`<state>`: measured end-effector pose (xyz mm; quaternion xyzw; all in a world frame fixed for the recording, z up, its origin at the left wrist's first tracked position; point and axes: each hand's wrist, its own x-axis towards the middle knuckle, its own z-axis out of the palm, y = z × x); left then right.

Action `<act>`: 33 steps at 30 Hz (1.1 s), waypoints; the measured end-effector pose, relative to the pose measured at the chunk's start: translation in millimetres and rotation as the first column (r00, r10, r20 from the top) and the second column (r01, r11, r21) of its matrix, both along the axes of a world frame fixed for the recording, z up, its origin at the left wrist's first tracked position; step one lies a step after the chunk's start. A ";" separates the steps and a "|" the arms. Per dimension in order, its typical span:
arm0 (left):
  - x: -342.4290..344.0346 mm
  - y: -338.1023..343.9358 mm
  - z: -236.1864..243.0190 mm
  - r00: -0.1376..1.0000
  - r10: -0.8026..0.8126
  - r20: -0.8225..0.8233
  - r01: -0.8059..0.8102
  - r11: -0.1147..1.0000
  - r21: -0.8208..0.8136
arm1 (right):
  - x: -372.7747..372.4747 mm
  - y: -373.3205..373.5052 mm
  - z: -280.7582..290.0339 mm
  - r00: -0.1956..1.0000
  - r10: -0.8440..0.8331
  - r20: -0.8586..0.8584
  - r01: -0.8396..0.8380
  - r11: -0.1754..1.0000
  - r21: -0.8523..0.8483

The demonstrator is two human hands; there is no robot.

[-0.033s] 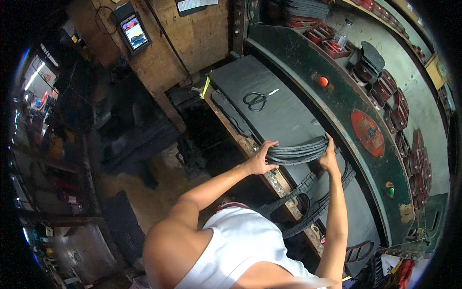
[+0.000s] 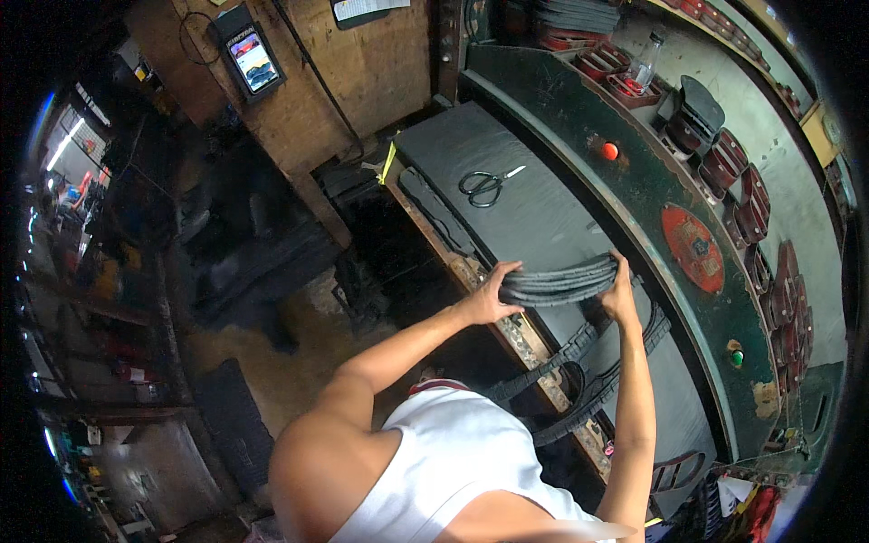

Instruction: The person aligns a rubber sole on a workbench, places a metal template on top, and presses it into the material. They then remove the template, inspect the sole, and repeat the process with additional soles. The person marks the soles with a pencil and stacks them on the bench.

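Note:
Between my two hands is a stack of thin, dark grey rubber-like pieces [image 2: 559, 282], held edge-on above the bench. My left hand [image 2: 491, 294] grips its left end, thumb and fingers wrapped round the layers. At the right end my right hand [image 2: 619, 288] presses against the stack with its fingers closed on it. Dark cut-out strips of similar material [image 2: 593, 395] lie below the stack, partly over the bench's near edge. Farther up the dark sheet [image 2: 534, 204] on the bench rests a pair of black-handled scissors [image 2: 484, 187], blades slightly apart.
A green machine beam [image 2: 579, 127] with a red button [image 2: 609, 151] and a green button [image 2: 737, 358] runs along the bench's far side. Red-brown cutting dies [image 2: 724, 165] line the ledge behind it. A phone [image 2: 253, 65] hangs on the wooden panel.

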<state>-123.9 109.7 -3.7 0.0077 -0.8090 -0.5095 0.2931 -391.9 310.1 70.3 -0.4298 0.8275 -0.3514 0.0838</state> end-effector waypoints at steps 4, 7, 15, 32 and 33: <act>1.4 -17.4 10.4 0.978 0.050 0.202 -0.053 0.999 0.008 | 0.2 -3.3 1.1 0.996 -0.008 0.089 0.010 1.000 -0.023; 3.3 -11.5 19.3 0.975 0.067 0.212 -0.081 0.995 0.059 | 13.4 -5.5 -2.7 0.993 -0.108 -0.044 0.104 0.992 -0.075; 13.8 29.2 19.1 0.996 0.011 -0.094 -0.043 0.939 -0.341 | 90.4 39.1 -42.2 0.077 0.089 0.993 0.830 0.546 -0.113; 38.8 37.4 16.5 0.943 -0.162 0.291 0.048 0.931 0.361 | 161.6 23.9 -16.5 0.413 0.064 0.908 0.749 0.543 -0.379; 34.9 38.6 15.5 0.916 -0.213 0.340 0.062 0.912 0.405 | 166.5 23.6 -13.3 0.427 0.059 0.902 0.746 0.541 -0.388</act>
